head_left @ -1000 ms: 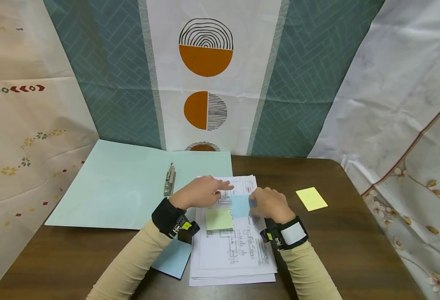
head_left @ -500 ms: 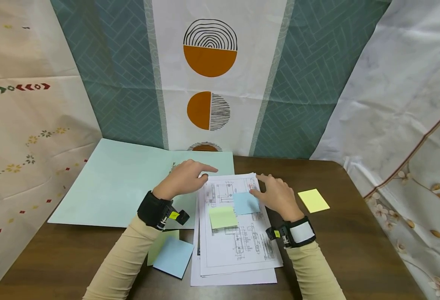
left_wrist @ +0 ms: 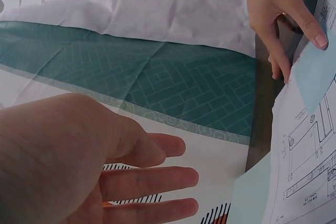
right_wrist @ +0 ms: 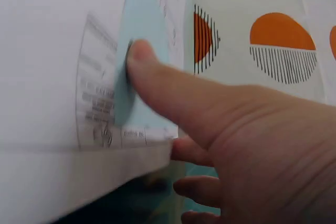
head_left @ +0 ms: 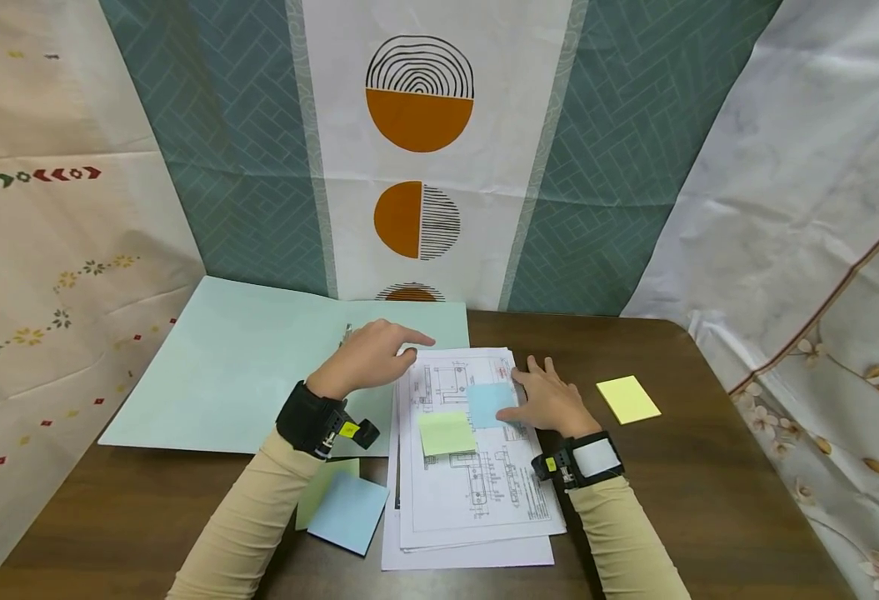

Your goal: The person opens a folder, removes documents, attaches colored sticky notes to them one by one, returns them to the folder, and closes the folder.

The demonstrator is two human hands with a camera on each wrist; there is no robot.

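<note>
A stack of white sheets with printed technical drawings [head_left: 439, 500] lies on the table, the upper sheets askew on those below. A light blue sticky note [head_left: 487, 405] and a light green sticky note [head_left: 446, 433] sit on the top sheet. My right hand [head_left: 551, 402] is at the stack's right edge, its thumb [right_wrist: 152, 72] pressing on the blue note and its other fingers spread beyond the edge. My left hand [head_left: 364, 358] hovers over the pale mint folder [head_left: 244, 375], beside the sheets' upper left corner. Its fingers are loosely extended and hold nothing.
The folder's metal clip [head_left: 347, 335] is mostly hidden behind the left hand. A blue sticky pad [head_left: 349, 510] overlaps a green one [head_left: 317, 492] near the left forearm. A yellow sticky pad [head_left: 629, 399] lies to the right on the brown table [head_left: 679, 492]. Patterned cloths hang behind.
My left hand has moved off the sheets, up and left. My right hand has spread its fingers at the edge, its thumb moving lower on the blue note. The upper sheets have shifted slightly right.
</note>
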